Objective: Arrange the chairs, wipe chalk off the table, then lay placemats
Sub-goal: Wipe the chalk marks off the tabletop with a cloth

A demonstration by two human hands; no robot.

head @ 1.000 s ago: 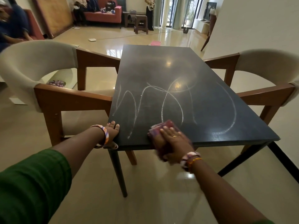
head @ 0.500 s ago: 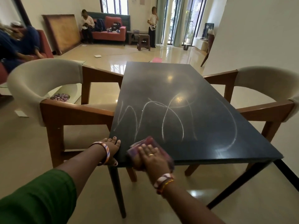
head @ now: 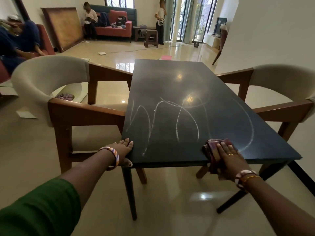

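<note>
Seen from the head, the cloth (head: 215, 145) has slid along the near edge from left of middle to the lower right. The right hand (head: 228, 159) lies on it with fingers flat, pressing. The chalk (head: 162, 116) is almost whole, so wiping has likely barely begun. The left hand (head: 125, 148) clamps the near-left corner of the table (head: 170, 79), thumb beneath. Chairs (head: 51, 82) flank the dark top, and no placemats show. The floor (head: 170, 210) is glossy, with a sofa (head: 112, 29) at upper left.

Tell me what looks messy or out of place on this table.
White chalk scribbles loop across the near half of the black table, not yet wiped. The cloth pressed under the right hand overhangs the near edge. Nothing looks spilled or broken.
</note>
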